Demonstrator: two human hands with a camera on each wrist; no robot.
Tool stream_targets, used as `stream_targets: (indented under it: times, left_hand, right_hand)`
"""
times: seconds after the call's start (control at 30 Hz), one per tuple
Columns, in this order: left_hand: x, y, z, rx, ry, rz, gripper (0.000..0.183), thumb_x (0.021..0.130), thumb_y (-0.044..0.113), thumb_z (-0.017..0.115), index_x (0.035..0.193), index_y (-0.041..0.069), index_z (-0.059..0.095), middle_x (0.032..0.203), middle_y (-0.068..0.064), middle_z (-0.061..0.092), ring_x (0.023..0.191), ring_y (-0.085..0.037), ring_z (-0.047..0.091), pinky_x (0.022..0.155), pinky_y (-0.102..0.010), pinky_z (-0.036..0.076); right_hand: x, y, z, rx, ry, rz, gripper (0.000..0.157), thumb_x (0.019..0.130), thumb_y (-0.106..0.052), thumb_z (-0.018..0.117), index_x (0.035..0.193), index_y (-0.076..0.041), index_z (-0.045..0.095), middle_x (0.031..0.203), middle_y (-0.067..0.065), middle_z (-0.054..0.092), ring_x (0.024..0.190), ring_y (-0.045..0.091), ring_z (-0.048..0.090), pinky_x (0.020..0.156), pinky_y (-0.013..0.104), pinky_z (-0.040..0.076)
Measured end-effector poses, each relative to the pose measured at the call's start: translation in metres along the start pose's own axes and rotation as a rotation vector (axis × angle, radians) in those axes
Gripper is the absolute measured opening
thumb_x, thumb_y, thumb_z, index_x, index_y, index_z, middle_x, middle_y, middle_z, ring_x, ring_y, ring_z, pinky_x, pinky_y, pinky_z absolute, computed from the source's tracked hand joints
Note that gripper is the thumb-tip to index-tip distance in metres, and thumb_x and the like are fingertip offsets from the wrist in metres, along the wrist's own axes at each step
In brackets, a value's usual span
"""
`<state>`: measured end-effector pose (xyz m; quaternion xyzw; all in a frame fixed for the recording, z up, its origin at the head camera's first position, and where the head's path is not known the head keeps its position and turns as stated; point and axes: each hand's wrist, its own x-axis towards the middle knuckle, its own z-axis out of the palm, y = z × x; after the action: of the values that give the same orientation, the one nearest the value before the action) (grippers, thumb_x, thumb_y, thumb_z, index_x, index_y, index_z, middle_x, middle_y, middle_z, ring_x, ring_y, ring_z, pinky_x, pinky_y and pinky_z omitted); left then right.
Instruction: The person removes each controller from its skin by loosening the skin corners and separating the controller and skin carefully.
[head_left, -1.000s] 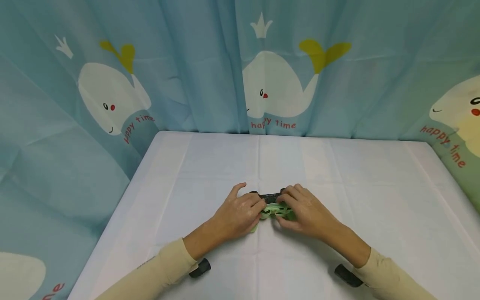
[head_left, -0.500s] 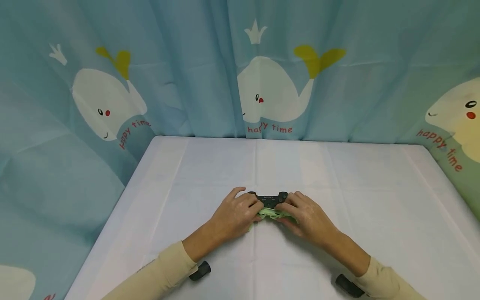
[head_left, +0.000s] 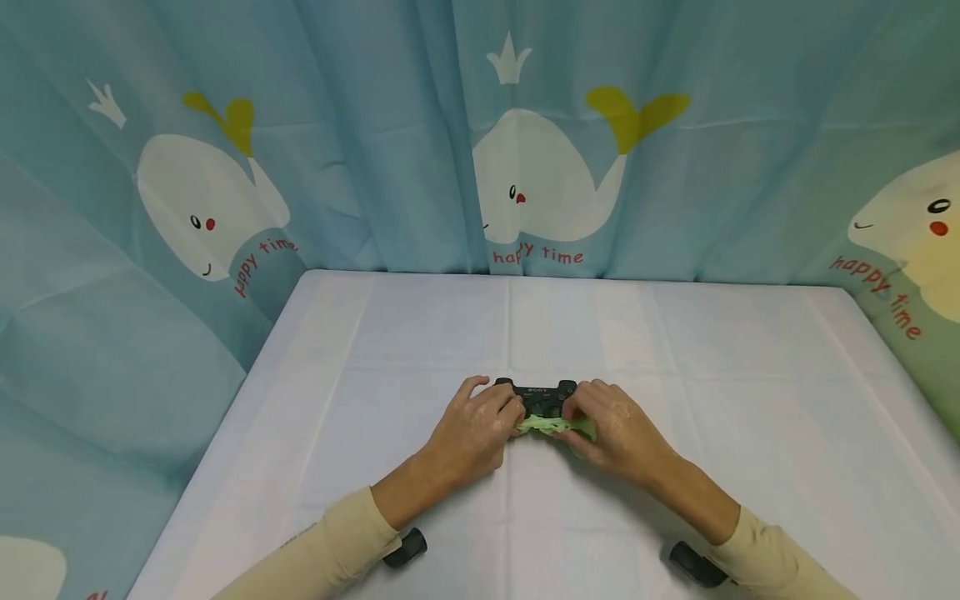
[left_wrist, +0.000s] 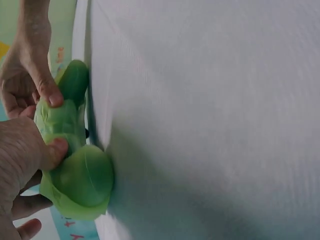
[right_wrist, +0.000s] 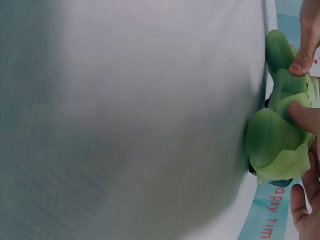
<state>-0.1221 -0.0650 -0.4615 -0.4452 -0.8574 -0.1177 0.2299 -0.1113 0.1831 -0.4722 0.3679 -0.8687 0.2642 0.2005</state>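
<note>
A thin, wrinkled, translucent green cover [head_left: 556,426] sheathes the rounded grips of a black controller [head_left: 542,402], its twelve o'clock edge bare, near the middle of a creased white tablecloth [head_left: 420,333]. At eight o'clock the left hand [head_left: 476,427], at four the right hand [head_left: 618,429], both pinch the cover. A folded whale-print curtain [head_left: 390,167] hangs at twelve.
</note>
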Motion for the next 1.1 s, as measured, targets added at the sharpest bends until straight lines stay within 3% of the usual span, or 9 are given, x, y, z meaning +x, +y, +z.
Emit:
stream_targets:
  times: [0.1,0.2,0.47,0.57,0.7,0.77,0.87,1.0,1.1]
  left_hand:
    - [-0.001,0.002,-0.002,0.013,-0.021,-0.005,0.018,0.082,0.01,0.082,0.086,0.013,0.065,0.092,0.0,0.061,0.088,-0.017,0.064,0.1,-0.05,0.044]
    - [0.0,0.002,-0.01,0.007,-0.094,-0.008,0.01,0.086,0.011,0.078,0.09,0.013,0.07,0.102,-0.002,0.066,0.098,-0.017,0.066,0.103,-0.053,0.042]
    - [0.001,-0.006,-0.042,-0.18,-0.465,-0.11,0.025,0.097,0.027,0.07,0.121,0.021,0.072,0.142,-0.005,0.058,0.136,-0.027,0.049,0.111,-0.061,0.029]
    - [0.006,-0.012,-0.049,-0.25,-0.586,-0.158,0.034,0.099,0.035,0.067,0.131,0.023,0.066,0.152,-0.002,0.049,0.143,-0.027,0.038,0.112,-0.065,0.022]
    - [0.021,-0.014,-0.045,-0.314,-0.645,-0.2,0.051,0.097,0.039,0.07,0.14,0.017,0.054,0.153,-0.001,0.045,0.145,-0.023,0.033,0.114,-0.063,0.018]
    - [0.028,-0.011,-0.037,-0.298,-0.66,-0.208,0.062,0.095,0.042,0.071,0.145,0.014,0.047,0.152,-0.002,0.045,0.145,-0.021,0.033,0.115,-0.06,0.019]
    - [0.039,-0.005,-0.023,-0.187,-0.682,-0.183,0.073,0.094,0.046,0.071,0.151,0.011,0.042,0.15,-0.003,0.048,0.143,-0.021,0.038,0.115,-0.056,0.022]
    - [0.053,0.003,-0.009,0.025,-0.674,-0.099,0.062,0.096,0.041,0.068,0.145,0.008,0.053,0.139,-0.005,0.06,0.128,-0.019,0.056,0.113,-0.049,0.03]
    - [0.056,0.008,-0.004,0.141,-0.634,-0.04,0.05,0.096,0.036,0.067,0.135,0.006,0.062,0.121,-0.003,0.068,0.109,-0.018,0.066,0.1,-0.039,0.045]
  right_hand:
    - [0.0,-0.001,0.0,0.012,-0.007,-0.01,0.037,0.069,-0.009,0.093,0.087,-0.014,0.062,0.088,-0.007,0.056,0.079,0.01,0.049,0.07,0.035,0.047]
    - [-0.001,-0.001,0.0,0.025,-0.006,-0.022,0.034,0.069,-0.006,0.093,0.085,-0.015,0.065,0.088,-0.008,0.055,0.079,0.01,0.048,0.071,0.035,0.046]
    - [-0.004,-0.004,-0.001,0.02,0.003,-0.017,0.032,0.068,-0.008,0.093,0.084,-0.018,0.068,0.09,-0.007,0.057,0.079,0.011,0.049,0.069,0.035,0.045]
    - [-0.011,-0.006,-0.005,-0.035,-0.03,0.068,0.04,0.069,-0.021,0.094,0.097,-0.014,0.066,0.097,-0.005,0.057,0.084,0.013,0.053,0.069,0.035,0.05]
    - [-0.026,-0.001,-0.017,-0.013,-0.111,0.279,0.064,0.068,-0.035,0.095,0.115,-0.012,0.059,0.106,-0.004,0.057,0.09,0.014,0.059,0.07,0.036,0.054]
    - [-0.032,0.002,-0.02,0.074,-0.137,0.347,0.066,0.069,-0.032,0.096,0.118,-0.012,0.056,0.107,-0.005,0.058,0.09,0.013,0.062,0.071,0.035,0.054]
    - [-0.036,0.005,-0.021,0.202,-0.155,0.374,0.065,0.071,-0.022,0.095,0.121,-0.013,0.054,0.109,-0.009,0.058,0.091,0.01,0.062,0.075,0.033,0.054]
    - [-0.034,0.008,-0.019,0.264,-0.135,0.326,0.061,0.07,-0.018,0.096,0.116,-0.013,0.055,0.107,-0.011,0.057,0.09,0.01,0.061,0.076,0.03,0.054]
    - [-0.033,0.011,-0.019,0.27,-0.115,0.298,0.056,0.067,-0.02,0.098,0.108,-0.016,0.059,0.102,-0.012,0.057,0.087,0.01,0.061,0.075,0.028,0.054]
